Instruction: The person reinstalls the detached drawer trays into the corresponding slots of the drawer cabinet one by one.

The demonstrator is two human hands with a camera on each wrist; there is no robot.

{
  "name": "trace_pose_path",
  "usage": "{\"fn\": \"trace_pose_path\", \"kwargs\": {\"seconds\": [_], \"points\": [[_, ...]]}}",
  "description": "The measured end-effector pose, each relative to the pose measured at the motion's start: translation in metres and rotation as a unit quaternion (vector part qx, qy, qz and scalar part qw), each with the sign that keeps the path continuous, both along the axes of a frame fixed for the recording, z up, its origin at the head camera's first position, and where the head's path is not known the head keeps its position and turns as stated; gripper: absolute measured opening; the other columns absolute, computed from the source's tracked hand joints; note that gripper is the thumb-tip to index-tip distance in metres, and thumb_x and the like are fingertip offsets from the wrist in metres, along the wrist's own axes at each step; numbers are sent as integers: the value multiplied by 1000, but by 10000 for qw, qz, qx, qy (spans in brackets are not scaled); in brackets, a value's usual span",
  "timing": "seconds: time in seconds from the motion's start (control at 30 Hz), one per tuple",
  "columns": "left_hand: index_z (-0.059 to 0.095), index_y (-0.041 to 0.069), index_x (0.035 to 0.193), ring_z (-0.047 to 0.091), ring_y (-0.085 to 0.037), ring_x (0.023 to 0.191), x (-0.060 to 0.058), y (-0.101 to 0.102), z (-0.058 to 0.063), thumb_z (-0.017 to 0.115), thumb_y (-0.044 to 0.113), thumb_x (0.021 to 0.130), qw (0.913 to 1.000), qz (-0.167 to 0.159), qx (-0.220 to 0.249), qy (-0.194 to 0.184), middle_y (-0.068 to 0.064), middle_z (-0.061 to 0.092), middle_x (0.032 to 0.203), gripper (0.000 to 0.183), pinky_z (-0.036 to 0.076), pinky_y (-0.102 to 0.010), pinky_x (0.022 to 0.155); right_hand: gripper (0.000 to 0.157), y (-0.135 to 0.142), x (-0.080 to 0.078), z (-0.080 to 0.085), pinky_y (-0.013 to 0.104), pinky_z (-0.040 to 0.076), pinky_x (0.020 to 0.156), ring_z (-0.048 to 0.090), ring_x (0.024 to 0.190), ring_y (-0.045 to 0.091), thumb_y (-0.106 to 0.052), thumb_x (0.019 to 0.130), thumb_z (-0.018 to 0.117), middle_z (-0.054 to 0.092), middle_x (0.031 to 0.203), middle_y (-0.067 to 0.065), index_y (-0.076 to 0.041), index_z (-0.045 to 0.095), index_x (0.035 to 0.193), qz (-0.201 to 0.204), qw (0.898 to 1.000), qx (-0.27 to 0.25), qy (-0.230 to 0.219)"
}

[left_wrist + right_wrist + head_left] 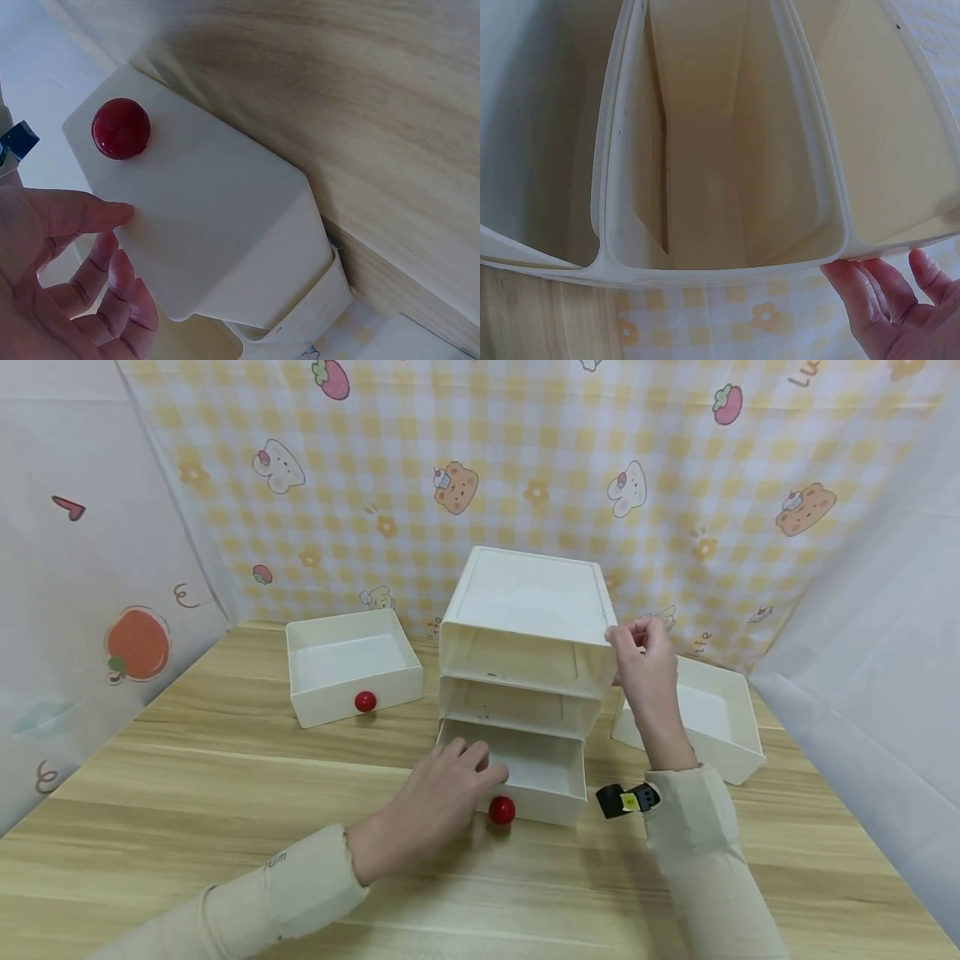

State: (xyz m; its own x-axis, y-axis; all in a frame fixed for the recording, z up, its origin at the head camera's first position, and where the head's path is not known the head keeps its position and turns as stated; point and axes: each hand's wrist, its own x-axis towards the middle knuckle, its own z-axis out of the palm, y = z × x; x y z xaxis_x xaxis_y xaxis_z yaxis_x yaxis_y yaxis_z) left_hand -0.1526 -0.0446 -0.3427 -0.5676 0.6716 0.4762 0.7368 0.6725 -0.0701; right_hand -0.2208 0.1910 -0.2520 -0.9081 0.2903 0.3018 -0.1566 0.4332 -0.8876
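A white three-tier drawer cabinet (536, 593) stands mid-table, its upper two slots without drawers. Its bottom drawer (546, 807), with a round red knob (502, 811), sticks out of the lowest slot. My left hand (446, 789) pinches this drawer's front wall by the upper edge. In the left wrist view the thumb (105, 216) lies on the outer face and the other fingers are over the rim. My right hand (649, 672) grips the cabinet's top right front corner, fingertips (847, 281) at the side wall in the right wrist view.
A loose white drawer (356, 685) with a red knob sits at the left on the wooden table (187, 793). Another loose white drawer (716, 714) lies at the right, partly behind the right arm. A patterned cloth (525, 460) hangs close behind the cabinet.
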Motion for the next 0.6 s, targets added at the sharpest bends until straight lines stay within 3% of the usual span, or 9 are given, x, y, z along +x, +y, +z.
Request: {"fn": "trace_pose_path", "kwargs": {"seconds": [0.6], "points": [[64, 19, 97, 43, -16, 68, -16, 4, -1, 58, -10, 74, 10000, 80, 12, 49, -2, 56, 85, 38, 34, -20, 55, 17, 0, 0, 0, 21, 48, 52, 43, 61, 8, -35, 90, 49, 43, 89, -4, -20, 42, 86, -32, 10000, 6, -28]]}}
